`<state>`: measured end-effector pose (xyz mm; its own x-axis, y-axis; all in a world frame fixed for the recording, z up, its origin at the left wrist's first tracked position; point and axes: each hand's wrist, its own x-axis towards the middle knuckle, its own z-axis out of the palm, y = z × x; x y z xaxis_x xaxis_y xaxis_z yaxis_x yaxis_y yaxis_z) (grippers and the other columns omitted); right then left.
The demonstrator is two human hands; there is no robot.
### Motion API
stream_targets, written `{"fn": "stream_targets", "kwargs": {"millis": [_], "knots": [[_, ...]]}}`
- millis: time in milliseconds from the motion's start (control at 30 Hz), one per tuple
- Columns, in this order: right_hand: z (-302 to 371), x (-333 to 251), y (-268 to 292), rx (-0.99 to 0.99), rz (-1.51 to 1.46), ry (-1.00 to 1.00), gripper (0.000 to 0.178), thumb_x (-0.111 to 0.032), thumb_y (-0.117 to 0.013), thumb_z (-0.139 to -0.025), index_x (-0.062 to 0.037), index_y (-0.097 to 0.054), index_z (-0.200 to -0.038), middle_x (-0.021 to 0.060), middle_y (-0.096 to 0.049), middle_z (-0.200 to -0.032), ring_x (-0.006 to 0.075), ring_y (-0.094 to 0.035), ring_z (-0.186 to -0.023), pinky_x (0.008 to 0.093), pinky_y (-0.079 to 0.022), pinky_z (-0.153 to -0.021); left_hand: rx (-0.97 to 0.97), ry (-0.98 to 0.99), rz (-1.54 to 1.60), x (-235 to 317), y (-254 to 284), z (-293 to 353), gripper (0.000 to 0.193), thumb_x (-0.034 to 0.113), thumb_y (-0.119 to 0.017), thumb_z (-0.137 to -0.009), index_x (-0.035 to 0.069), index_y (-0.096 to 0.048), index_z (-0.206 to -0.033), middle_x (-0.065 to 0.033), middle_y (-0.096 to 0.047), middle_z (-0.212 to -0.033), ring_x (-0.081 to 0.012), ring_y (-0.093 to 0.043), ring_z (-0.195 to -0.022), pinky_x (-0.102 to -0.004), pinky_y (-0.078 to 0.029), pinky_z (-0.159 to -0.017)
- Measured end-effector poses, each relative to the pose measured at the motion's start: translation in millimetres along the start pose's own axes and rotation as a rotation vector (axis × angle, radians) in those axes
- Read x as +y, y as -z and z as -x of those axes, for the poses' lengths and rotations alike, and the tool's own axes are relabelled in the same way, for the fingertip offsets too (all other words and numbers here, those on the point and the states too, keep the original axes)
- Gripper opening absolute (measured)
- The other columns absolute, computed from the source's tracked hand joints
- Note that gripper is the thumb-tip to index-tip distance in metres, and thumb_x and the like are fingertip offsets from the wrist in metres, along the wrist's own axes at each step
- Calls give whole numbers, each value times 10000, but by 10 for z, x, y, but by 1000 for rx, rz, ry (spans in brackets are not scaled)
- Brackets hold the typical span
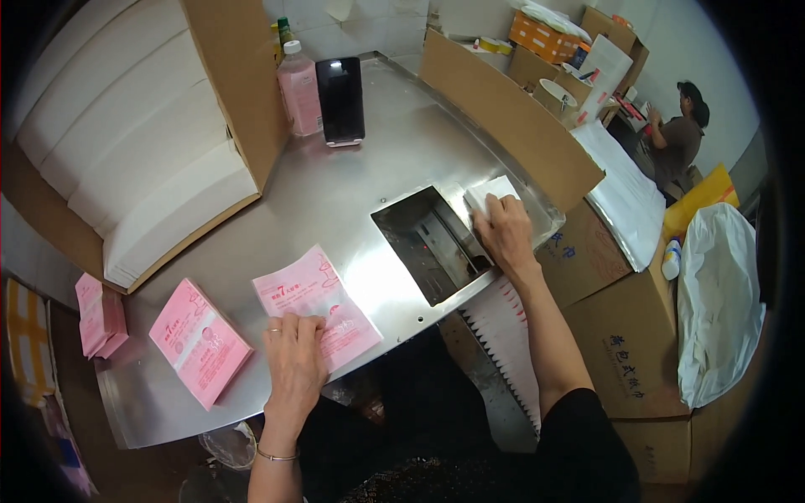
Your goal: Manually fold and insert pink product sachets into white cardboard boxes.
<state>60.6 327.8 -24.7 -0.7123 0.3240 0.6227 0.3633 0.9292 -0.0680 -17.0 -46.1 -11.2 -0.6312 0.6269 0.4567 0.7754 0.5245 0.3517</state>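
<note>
My left hand (295, 352) lies on a pink printed packaging bag (312, 289) at the table's near edge. Its fingers are curled and pressed together on the bag's lower part; the thumb is mostly hidden. Farther right, my right hand (505, 235) has its fingers closed over a small stack of white paper napkins (493, 193). That stack rests beside a rectangular opening (429, 243) in the metal tabletop, on the opening's right side. A thicker pile of the same pink bags (199, 342) sits left of my left hand.
An open carton (239, 75) of white paper stacks (168, 189) stands at the left. A phone (341, 105) and a pink bottle (299, 88) are at the back. More pink packs (101, 317) sit at the left edge. Cartons (625, 335) and a white sack (723, 302) crowd the right; a person (679, 134) sits beyond.
</note>
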Motion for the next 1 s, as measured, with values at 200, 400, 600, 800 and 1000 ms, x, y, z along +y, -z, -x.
{"fn": "stream_targets", "kwargs": {"millis": [200,400,600,800,1000], "knots": [[29,-125,190,-172,16,45,278,-213,-726,-835,31,-601,-882,197,-567,-872,357,-586,-853,442,-506,-766,10,-33,6,-8,0,0,138,10,-642,-849,31,-625,-984,-124,-544,-876,-312,-503,-839,-423,-368,-735],[173,-75,51,29,-67,1,181,-139,-688,-865,28,-644,-809,167,-581,-809,343,-597,-807,454,-500,-737,7,-23,-1,10,-4,17,136,11,-646,-849,34,-618,-980,-124,-539,-872,-309,-498,-834,-415,-363,-734],[1,126,-45,83,-143,-113,212,-132,-639,-882,26,-665,-743,161,-589,-835,336,-567,-822,455,-477,-717,1,-31,4,-5,-21,19,127,9,-646,-850,33,-616,-971,-122,-536,-870,-309,-495,-833,-413,-363,-730],[16,129,-79,97,-217,-150,196,-127,-646,-875,26,-664,-754,152,-579,-841,326,-560,-858,444,-467,-757,10,-30,-5,7,4,0,125,7,-645,-851,36,-615,-969,-121,-537,-870,-308,-495,-829,-414,-363,-731],[31,161,-93,140,-147,-120,202,-52,-648,-825,-13,-695,-1017,141,-596,-918,326,-563,-898,461,-457,-784,1,-32,32,2,-20,-17,132,5,-656,-850,28,-613,-972,-124,-541,-872,-318,-509,-846,-425,-381,-735]]}}
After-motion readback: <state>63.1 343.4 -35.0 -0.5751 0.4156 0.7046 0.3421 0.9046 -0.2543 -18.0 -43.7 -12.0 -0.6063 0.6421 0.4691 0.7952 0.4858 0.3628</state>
